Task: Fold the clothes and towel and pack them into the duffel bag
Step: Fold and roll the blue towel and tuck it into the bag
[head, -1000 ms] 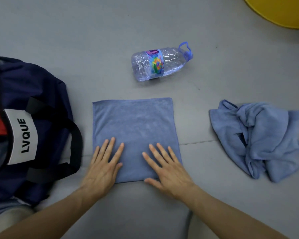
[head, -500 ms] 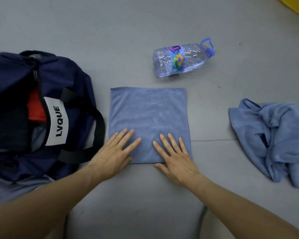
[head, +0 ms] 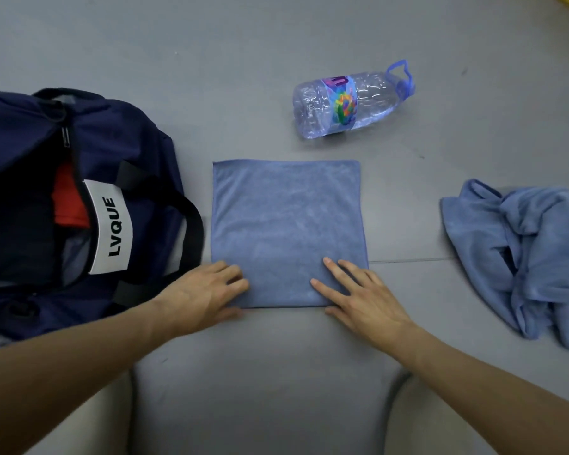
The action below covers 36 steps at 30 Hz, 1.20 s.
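Note:
A blue towel [head: 286,224], folded into a flat square, lies on the grey floor in front of me. My left hand [head: 204,295] is at its near left corner, fingers curled onto the cloth and thumb along the near edge, pinching the corner. My right hand [head: 358,297] rests flat on the near right part, fingers straight and spread. The navy duffel bag [head: 138,142] with a white LVQUE label sits open to the left, with something red inside it. A crumpled blue garment [head: 523,257] lies to the right.
A clear plastic water bottle [head: 352,103] with a colourful label and blue handle lies on its side beyond the towel. The bag's black strap [head: 194,224] loops close to the towel's left edge. A floor seam [head: 408,260] runs rightward from the towel.
The view has shifted left, bringing more of the bag into sight. My left hand slid to the towel's near left corner and its fingers curled. My right hand stays flat on the towel.

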Each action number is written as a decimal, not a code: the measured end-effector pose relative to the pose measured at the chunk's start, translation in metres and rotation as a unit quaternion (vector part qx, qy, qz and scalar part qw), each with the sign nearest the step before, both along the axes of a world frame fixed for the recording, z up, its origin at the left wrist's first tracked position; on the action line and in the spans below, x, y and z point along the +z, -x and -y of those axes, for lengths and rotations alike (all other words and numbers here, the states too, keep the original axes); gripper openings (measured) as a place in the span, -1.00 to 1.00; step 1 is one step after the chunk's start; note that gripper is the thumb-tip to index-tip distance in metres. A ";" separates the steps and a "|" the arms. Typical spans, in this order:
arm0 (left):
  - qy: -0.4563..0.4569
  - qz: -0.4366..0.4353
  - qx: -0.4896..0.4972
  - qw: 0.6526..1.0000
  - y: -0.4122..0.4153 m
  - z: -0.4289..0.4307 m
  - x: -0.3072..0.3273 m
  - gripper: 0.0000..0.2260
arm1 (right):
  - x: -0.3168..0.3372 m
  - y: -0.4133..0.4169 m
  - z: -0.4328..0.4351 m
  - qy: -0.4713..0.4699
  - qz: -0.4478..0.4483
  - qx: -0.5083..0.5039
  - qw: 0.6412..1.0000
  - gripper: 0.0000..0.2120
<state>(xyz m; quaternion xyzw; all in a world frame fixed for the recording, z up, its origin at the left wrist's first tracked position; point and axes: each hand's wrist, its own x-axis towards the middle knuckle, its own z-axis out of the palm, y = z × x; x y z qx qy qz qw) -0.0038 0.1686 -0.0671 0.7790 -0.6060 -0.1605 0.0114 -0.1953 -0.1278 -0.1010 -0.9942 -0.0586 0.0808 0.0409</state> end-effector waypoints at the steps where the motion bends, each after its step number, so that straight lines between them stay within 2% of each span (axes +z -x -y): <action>1: 0.004 -0.003 0.031 0.999 0.006 0.001 -0.009 -0.66 | -0.001 -0.003 0.007 0.003 0.005 0.011 1.000 -0.49; 3: 0.022 -0.012 0.083 0.996 0.013 0.002 -0.018 -0.63 | -0.003 -0.008 0.011 0.004 0.011 0.012 1.000 -0.53; 9: 0.020 -0.037 0.089 0.995 0.006 -0.009 -0.017 -0.57 | 0.000 -0.002 -0.001 -0.037 0.024 -0.044 0.998 -0.60; 14: 0.078 -0.047 0.122 0.988 0.017 -0.017 -0.021 -0.74 | 0.008 -0.001 -0.006 -0.111 -0.010 -0.097 0.989 -0.60; 18: 0.111 -0.059 0.164 0.978 0.024 -0.020 -0.017 -0.72 | 0.005 0.001 -0.008 -0.135 -0.016 -0.116 0.984 -0.60; 21: 0.123 -0.094 0.223 0.963 0.028 -0.016 -0.006 -0.72 | 0.002 0.004 -0.007 -0.107 -0.009 -0.095 0.990 -0.55; 25: 0.092 -0.120 0.265 0.952 0.022 -0.014 0.001 -0.71 | -0.003 0.010 -0.002 -0.015 0.014 -0.037 0.999 -0.49; 28: 0.066 -0.125 0.268 0.953 0.012 -0.018 0.000 -0.68 | -0.005 0.014 -0.001 0.000 0.042 -0.047 0.998 -0.56; 31: 0.063 -0.120 0.275 0.952 0.010 -0.022 0.002 -0.65 | 0.000 0.016 0.009 -0.005 0.042 -0.034 0.999 -0.54; 34: 0.059 -0.131 0.276 0.950 0.011 -0.018 0.005 -0.64 | 0.007 0.014 0.019 -0.056 0.030 -0.055 0.996 -0.57; 36: 0.060 -0.146 0.278 0.948 0.010 -0.016 0.008 -0.65 | 0.018 0.013 0.017 -0.120 0.005 -0.115 0.986 -0.63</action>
